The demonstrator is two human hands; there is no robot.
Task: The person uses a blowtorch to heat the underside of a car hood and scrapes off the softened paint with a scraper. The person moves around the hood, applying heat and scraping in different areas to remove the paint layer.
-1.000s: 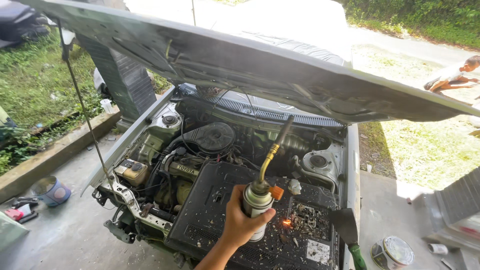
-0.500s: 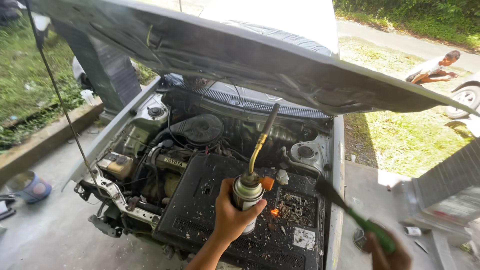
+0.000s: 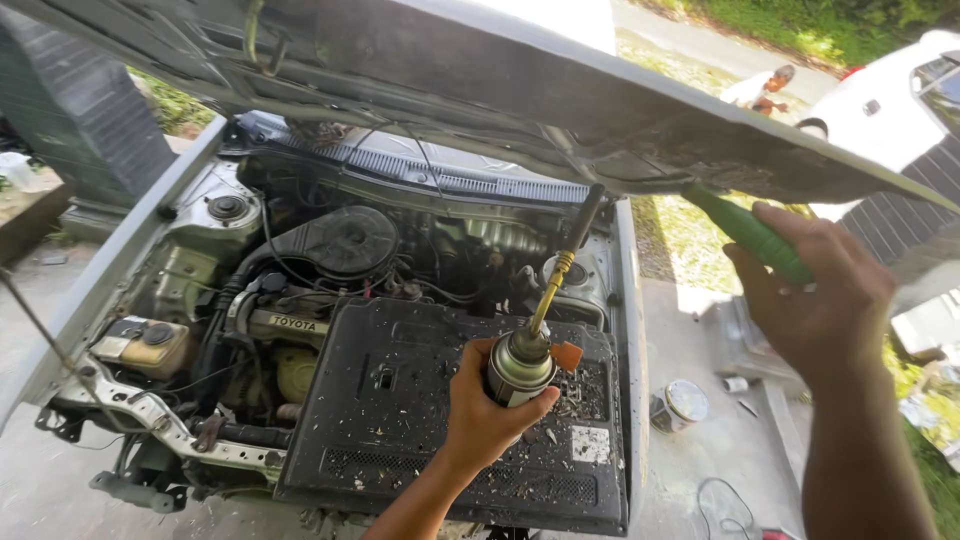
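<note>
Outdoors, left hand (image 3: 485,415) grip closed around torch can (image 3: 518,368) over engine bay (image 3: 330,300), right hand (image 3: 815,300) grip wrapped on green handle (image 3: 750,232), hood (image 3: 520,90) raised.

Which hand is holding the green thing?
The right hand, raised at the right beside the open hood, grips the green handle. The left hand, lower down over the engine bay, holds a gas torch canister with a brass nozzle instead.
</note>
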